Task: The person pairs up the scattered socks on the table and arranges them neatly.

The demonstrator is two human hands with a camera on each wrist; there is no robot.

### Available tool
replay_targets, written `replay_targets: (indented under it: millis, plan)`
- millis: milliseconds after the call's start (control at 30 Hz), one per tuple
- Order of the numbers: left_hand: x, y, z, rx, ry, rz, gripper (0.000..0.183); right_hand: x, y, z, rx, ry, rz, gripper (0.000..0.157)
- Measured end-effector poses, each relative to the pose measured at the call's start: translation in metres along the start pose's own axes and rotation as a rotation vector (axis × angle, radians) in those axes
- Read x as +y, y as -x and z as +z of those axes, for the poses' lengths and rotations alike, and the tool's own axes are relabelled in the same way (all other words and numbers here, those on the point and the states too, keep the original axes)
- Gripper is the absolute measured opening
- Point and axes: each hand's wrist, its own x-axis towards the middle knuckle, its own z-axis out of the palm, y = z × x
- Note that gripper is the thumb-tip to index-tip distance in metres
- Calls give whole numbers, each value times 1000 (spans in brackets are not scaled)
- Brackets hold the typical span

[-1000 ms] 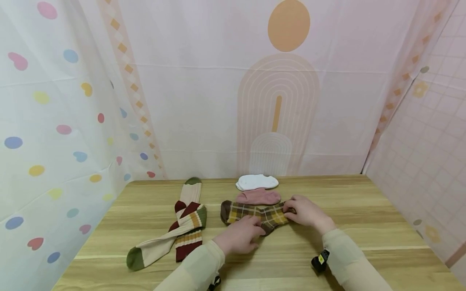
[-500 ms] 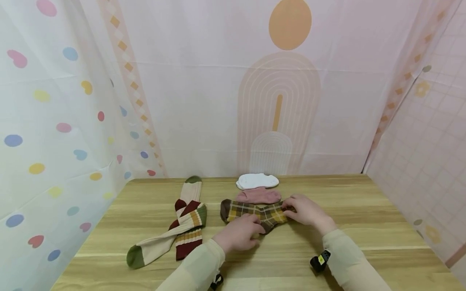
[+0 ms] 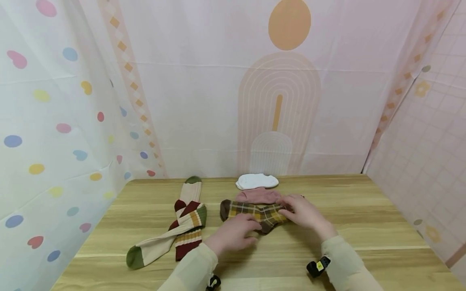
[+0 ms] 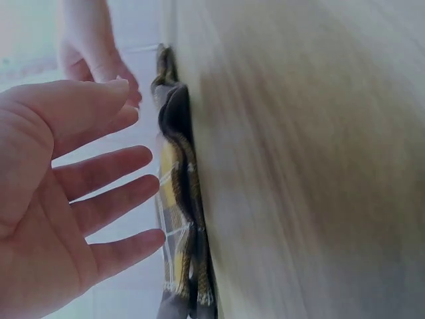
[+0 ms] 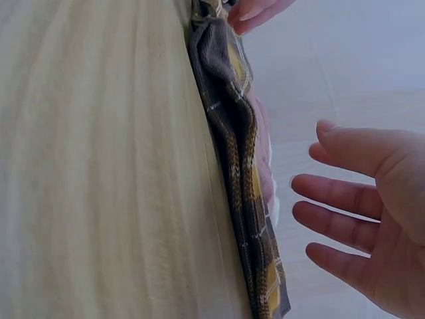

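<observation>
A pair of brown and yellow plaid socks (image 3: 244,208) lies flat on the table, one on top of the other, their two layers showing edge-on in the left wrist view. Over their near edge hovers my left hand (image 3: 234,233), fingers extended and spread, its fingertips close to the plaid cloth (image 4: 178,199). My right hand (image 3: 303,211) is above the cuff end, which it partly hides in the head view. In the right wrist view, the right hand's (image 5: 392,219) loosely extended fingers stand apart from the socks, with nothing between them.
Pink socks (image 3: 256,196) lie just behind the plaid pair, and white socks (image 3: 256,182) behind those. On the left, two long cream socks with green toes (image 3: 156,247) and maroon bands cross each other. Patterned cloth (image 3: 204,121) hangs at the wooden table's (image 3: 284,262) back edge.
My right hand has let go of the plaid socks' cuff end and lifted slightly. My left hand has drawn back a little to the left. The socks lie nearly as before.
</observation>
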Motion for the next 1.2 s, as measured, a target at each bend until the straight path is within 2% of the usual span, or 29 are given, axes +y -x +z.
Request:
replay_targets:
  millis: [167,300,467,700,867,1100,1200]
  plan:
    - [-3,9,-4,96,15,-85,28,-5,2,2,20,-24,1,27]
    - [-4,15,-6,162,37,-152,33,-7,3,4,55,-28,-38,27]
    - [-6,20,-6,204,73,-195,37,-12,3,7,79,-41,-94,35]
    - [-11,27,-4,267,30,-257,42,-19,9,12,88,15,-81,52]
    - [-14,32,-3,279,-17,-315,49,-23,10,16,82,39,-107,61]
    - [-15,43,-8,225,-53,-441,62,-30,8,20,11,83,-121,69]
    - [-18,51,-10,208,-64,-471,65,-33,6,23,-18,97,-124,72]
